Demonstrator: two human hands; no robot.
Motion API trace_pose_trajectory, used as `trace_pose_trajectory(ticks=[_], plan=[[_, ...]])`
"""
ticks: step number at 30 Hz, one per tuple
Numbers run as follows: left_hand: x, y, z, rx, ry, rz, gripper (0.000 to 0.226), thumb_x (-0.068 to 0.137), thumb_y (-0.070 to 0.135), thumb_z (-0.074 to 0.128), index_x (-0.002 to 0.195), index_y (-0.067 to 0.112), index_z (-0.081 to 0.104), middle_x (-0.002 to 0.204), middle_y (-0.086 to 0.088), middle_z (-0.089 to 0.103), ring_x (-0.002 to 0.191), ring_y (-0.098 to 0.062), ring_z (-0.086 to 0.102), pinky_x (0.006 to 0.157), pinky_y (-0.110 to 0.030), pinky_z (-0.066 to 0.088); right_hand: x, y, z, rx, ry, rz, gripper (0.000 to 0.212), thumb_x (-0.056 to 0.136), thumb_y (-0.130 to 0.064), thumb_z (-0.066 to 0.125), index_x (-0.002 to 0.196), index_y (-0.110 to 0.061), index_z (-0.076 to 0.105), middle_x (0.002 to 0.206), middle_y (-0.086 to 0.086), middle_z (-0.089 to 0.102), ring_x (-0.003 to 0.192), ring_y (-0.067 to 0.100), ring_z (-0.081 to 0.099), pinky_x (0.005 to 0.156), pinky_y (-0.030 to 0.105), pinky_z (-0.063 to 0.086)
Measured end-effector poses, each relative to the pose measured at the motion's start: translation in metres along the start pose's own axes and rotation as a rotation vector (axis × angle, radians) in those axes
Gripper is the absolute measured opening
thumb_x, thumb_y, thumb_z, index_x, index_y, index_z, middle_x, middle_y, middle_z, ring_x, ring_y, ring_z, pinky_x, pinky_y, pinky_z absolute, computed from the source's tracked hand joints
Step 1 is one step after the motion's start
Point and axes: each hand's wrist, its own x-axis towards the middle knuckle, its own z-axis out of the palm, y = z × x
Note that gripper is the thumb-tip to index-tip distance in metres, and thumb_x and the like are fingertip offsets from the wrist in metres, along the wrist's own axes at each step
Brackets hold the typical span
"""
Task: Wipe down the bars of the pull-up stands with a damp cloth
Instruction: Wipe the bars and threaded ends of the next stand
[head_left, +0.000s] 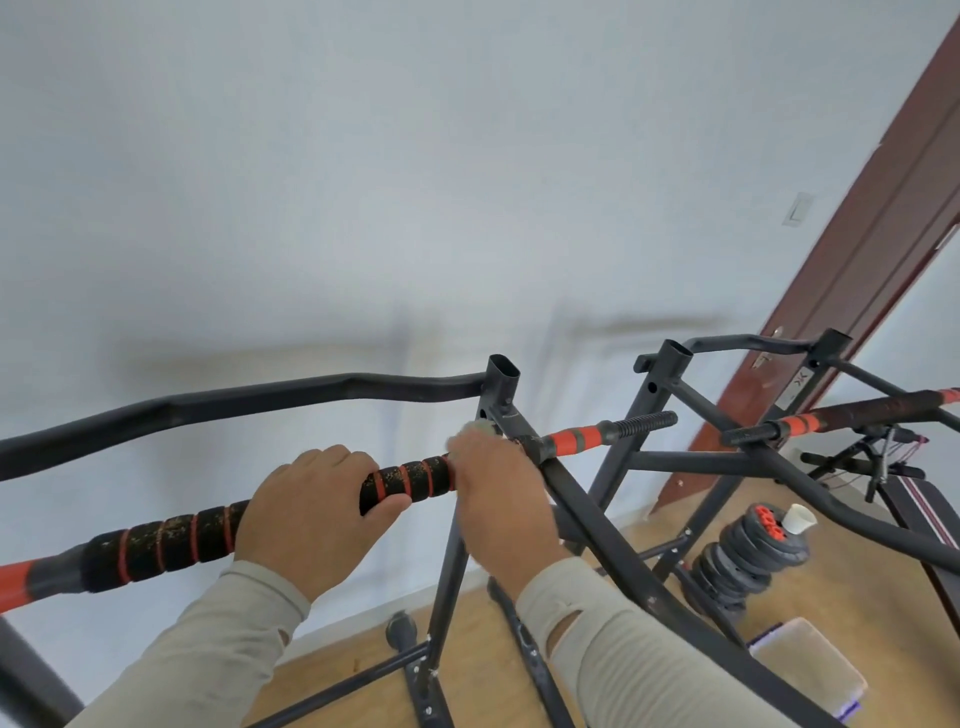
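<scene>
A pale grey-white wall (415, 156) fills most of the view in soft, even light. A dark red-brown door frame (883, 218) slants at right, beside a wall switch (797, 209). Below lies a wood-tone floor (467, 623).

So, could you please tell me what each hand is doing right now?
Left hand: grips the padded bar.
Right hand: holds a cloth at the bar.

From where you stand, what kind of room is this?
Probably a home gym or spare workout room. Two black pull-up stands with red-banded foam grips fill the view, a stack of weight plates sits on the wooden floor, and a plain white wall and brown door lie behind.
</scene>
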Motion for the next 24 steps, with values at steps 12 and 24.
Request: trace_pose_trajectory(ticks=[12,24], plan=[[-0.002,-0.001,0.002,0.003,0.044,0.023,0.042,0.085,0.073,0.046,0.095,0.035,0.062,0.08,0.014,0.058,0.072,-0.009,0.052,0.07,-0.025,0.047,0.022,0.074,-0.053,-0.294,-0.171,0.04,0.007,0.096,-0.02,0.055,0.095,-0.026,0.053,0.077,-0.005,0.061,0.08,0.022,0.063,0.074,0.039,0.058],[-0.003,-0.002,0.006,0.01,0.049,0.024,0.046,0.083,0.073,0.05,0.096,0.031,0.066,0.08,0.011,0.063,0.07,-0.01,0.055,0.072,-0.03,0.054,-0.013,0.064,-0.043,0.044,-0.117,-0.042,0.017,0.104,-0.02,0.054,0.113,-0.025,0.067,0.099,-0.006,0.068,0.094,0.013,0.063,0.092,0.031,0.055]])
